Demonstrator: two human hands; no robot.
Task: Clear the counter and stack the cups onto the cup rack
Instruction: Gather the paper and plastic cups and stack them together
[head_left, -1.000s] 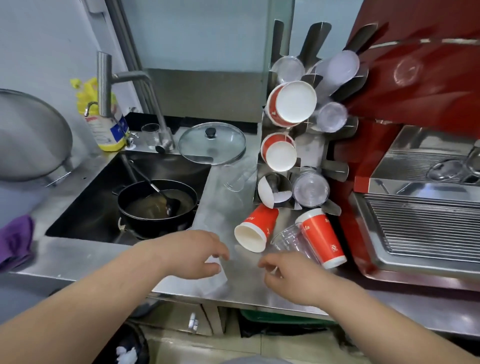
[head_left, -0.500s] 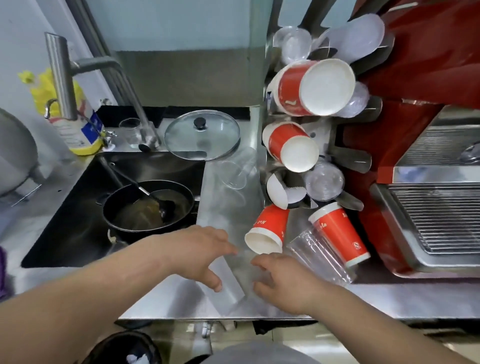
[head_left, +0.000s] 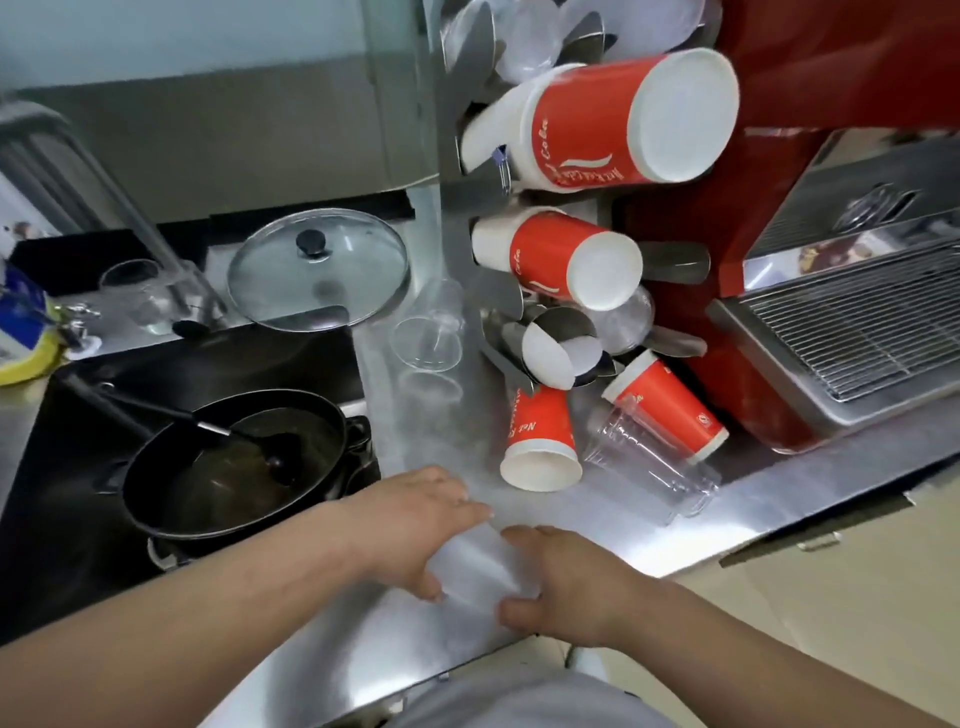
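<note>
A frosted translucent cup (head_left: 480, 564) lies on its side on the steel counter (head_left: 613, 525) near the front edge. My left hand (head_left: 415, 519) wraps its left end and my right hand (head_left: 563, 587) its right end. Behind them lie two red paper cups (head_left: 540, 441) (head_left: 670, 410) and a clear plastic cup (head_left: 649, 467) on their sides. Another clear cup (head_left: 431, 338) lies left of the metal cup rack (head_left: 462, 249). The rack carries stacks of red paper cups (head_left: 623, 119) (head_left: 561, 260), a white cup (head_left: 550, 353) and clear cups (head_left: 524, 41).
A sink on the left holds a black pan (head_left: 234, 457) with a ladle. A glass lid (head_left: 317, 267) rests behind it, beside a small glass (head_left: 140, 296) and a yellow bottle (head_left: 21, 353). A red coffee machine with a steel grille (head_left: 857, 322) stands at the right.
My view has dropped closer to the counter. Both hands have closed in from either side onto the frosted cup near the front edge.
</note>
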